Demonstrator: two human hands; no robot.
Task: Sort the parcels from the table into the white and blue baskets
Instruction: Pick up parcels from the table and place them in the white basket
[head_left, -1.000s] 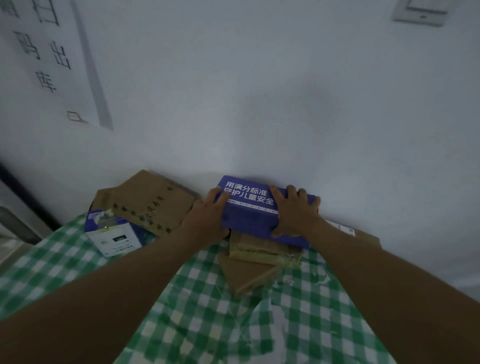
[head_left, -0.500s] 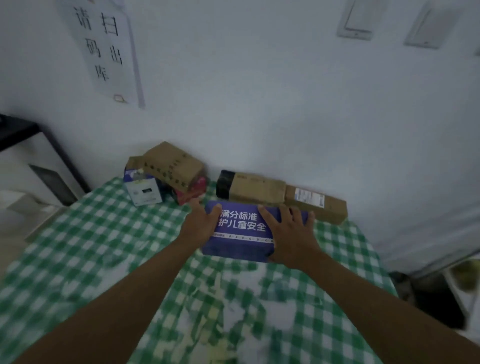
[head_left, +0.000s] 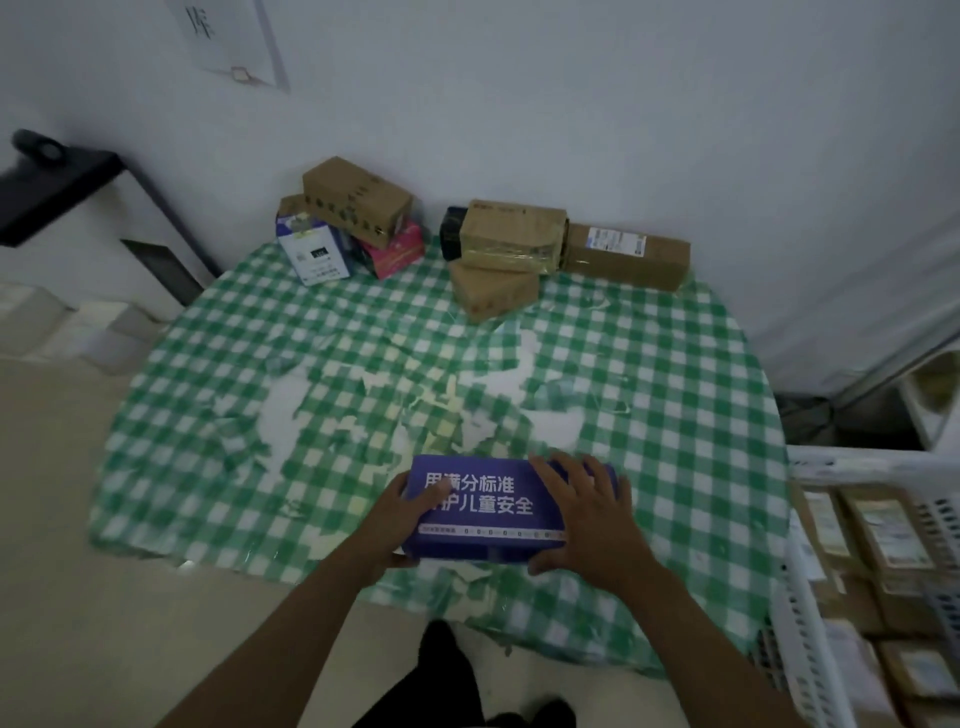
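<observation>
You pulled purple box (head_left: 480, 512) from back pile by wall to near table edge; pickup done, basket drop next. Left hand (head_left: 402, 519) and right hand (head_left: 589, 514) apart, clamped on box ends. White basket (head_left: 810, 623) at right, parcels already inside; blue basket unseen. Box print reads 满分标准 / 儿童安全. Wall sheet (head_left: 228, 39) shows 库

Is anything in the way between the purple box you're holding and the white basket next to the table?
Nothing visible blocks it. Both hands, left hand and right hand, hold the purple box at the table's near edge. The white basket sits to the right, open-topped, already partly filled with parcels.
</observation>
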